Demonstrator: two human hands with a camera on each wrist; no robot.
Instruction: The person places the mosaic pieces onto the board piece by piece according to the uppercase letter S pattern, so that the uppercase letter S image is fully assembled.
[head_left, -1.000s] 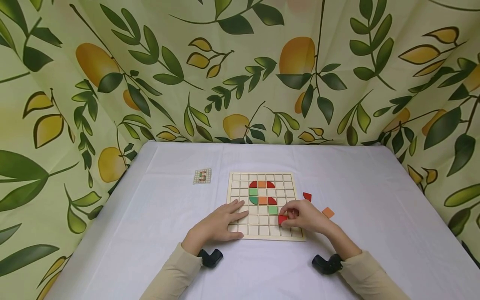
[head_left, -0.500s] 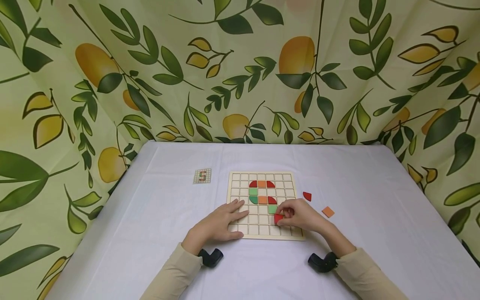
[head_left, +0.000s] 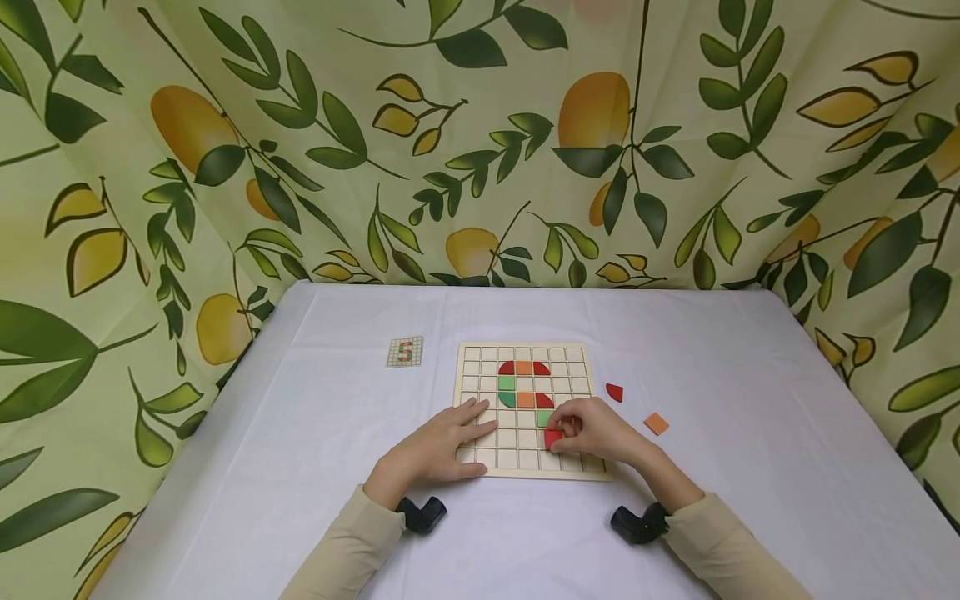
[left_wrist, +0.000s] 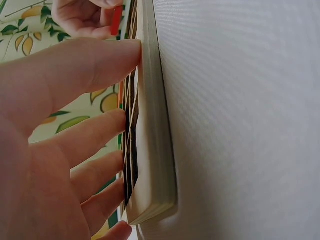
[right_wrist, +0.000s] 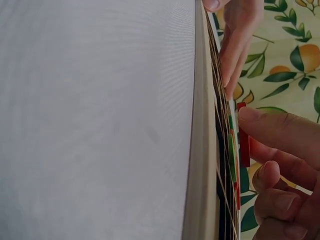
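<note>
A square wooden grid board [head_left: 506, 459] lies on the white table. Set in its cells are red quarter-round tiles [head_left: 507, 367], orange square tiles [head_left: 526, 400], light green square tiles [head_left: 507, 383] and a dark green quarter-round tile [head_left: 507, 400]. My left hand [head_left: 447, 442] rests on the board's left part, fingers spread. Between thumb and fingers my right hand [head_left: 596, 427] pinches a red tile [head_left: 553, 439], just below the lower light green tile. In the right wrist view the red tile [right_wrist: 244, 137] stands slightly off the board's surface. My fingers hide part of its outline.
To the right of the board lie a loose red quarter-round tile [head_left: 615, 392] and a loose orange square tile [head_left: 656, 424]. A small pattern card [head_left: 405, 352] with an S shape lies at the upper left. A leaf-and-fruit print curtain [head_left: 480, 167] surrounds the table.
My right hand has moved a little left with the red tile, which is now beneath the lower light green tile. My left hand has stayed in place.
</note>
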